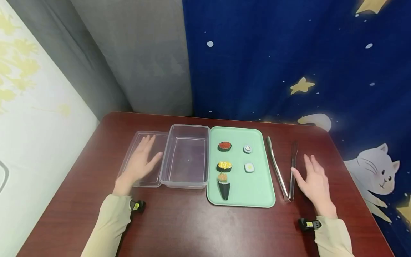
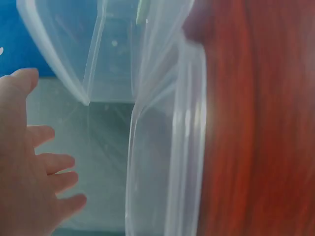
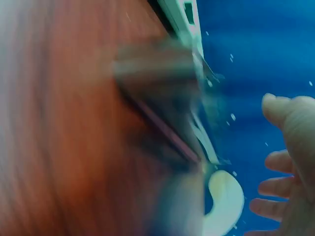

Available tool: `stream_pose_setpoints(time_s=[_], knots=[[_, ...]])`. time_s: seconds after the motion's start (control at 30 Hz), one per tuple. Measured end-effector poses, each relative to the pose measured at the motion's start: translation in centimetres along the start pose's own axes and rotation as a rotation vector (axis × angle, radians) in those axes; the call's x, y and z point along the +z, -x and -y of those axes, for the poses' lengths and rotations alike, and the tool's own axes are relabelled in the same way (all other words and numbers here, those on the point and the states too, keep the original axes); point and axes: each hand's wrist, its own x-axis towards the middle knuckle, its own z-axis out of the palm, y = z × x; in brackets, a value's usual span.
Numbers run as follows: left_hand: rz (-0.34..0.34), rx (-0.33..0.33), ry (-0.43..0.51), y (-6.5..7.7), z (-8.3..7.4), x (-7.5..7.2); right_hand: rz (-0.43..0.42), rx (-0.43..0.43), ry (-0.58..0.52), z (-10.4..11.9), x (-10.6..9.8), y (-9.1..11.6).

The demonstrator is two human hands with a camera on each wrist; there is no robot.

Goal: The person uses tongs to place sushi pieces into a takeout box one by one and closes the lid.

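Note:
My left hand is held with fingers extended over a clear plastic lid, holding nothing. Beside it stands a clear plastic container, uncovered, which also shows in the left wrist view. My right hand, fingers spread and holding nothing, is just right of metal tongs whose arms stand apart. Between container and tongs lies a green tray. On it are a red-topped sushi piece, a yellow-topped one, a dark cone-shaped hand roll and two small white rolls, one round, one squarish.
Everything lies on a dark red-brown wooden table. A grey curtain and a blue starry curtain hang behind its far edge. A white wall panel borders the left side.

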Motion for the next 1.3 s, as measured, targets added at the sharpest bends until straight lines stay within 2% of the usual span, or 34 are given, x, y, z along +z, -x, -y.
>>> stream_pose_setpoints(time_s=[0.1,0.3,0.43,0.57,0.67,0.73,0.87,1.03,1.17,1.3], knots=[[0.005,-0.01,0.116,0.1,-0.5,0.6,-0.017,0.0,-0.063,0.7,1.0,0.0],[-0.005,-0.046,0.269,0.1,-1.4,1.4,0.014,0.029,-0.128,2.2,2.2,-0.1],[-0.008,-0.072,0.392,0.1,-1.8,1.7,0.064,0.078,-0.099,3.1,2.6,-0.4],[0.001,-0.108,0.454,0.0,-2.1,1.9,0.107,0.126,-0.065,3.6,2.7,-0.6],[0.014,-0.149,0.534,0.0,-2.2,2.0,0.137,0.17,-0.04,3.8,2.8,-0.7],[0.023,-0.182,0.619,0.0,-2.3,2.1,0.149,0.192,-0.022,3.9,2.9,-0.8],[0.031,-0.252,0.739,0.0,-2.5,2.3,0.137,0.218,-0.002,3.9,3.0,-0.7],[0.023,-0.329,0.809,0.0,-2.6,2.5,0.112,0.219,-0.024,3.7,3.2,-0.6],[0.016,-0.349,0.827,-0.1,-2.7,2.5,0.092,0.195,-0.065,3.2,3.1,-0.5],[0.023,-0.354,0.825,-0.2,-2.7,2.4,0.039,0.126,-0.089,2.8,2.7,-0.5]])
